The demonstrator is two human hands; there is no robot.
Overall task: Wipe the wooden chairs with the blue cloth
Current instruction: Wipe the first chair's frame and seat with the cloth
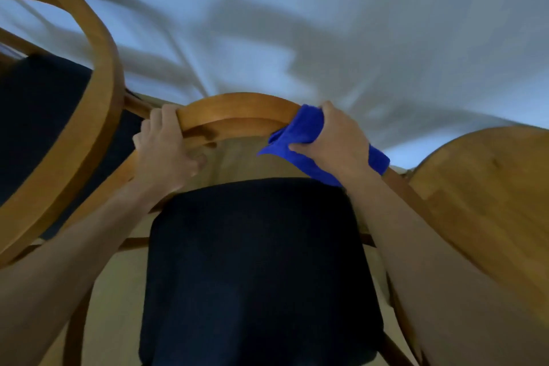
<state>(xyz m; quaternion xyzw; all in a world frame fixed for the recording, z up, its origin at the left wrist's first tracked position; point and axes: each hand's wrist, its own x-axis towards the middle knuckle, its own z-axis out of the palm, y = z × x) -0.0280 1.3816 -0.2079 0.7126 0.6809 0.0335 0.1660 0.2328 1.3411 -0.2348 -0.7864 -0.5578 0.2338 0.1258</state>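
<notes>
I see the cloth bunched over the right end of the chair's curved top rail, its tail hanging toward the dark seat. My right hand is wrapped over it, fingers curled across the rail and thumb pinching the fabric from below. My left hand grips the same rail at its left end, fingers hooked over the top. A second chair stands just beside on the left, a wooden table at right.
</notes>
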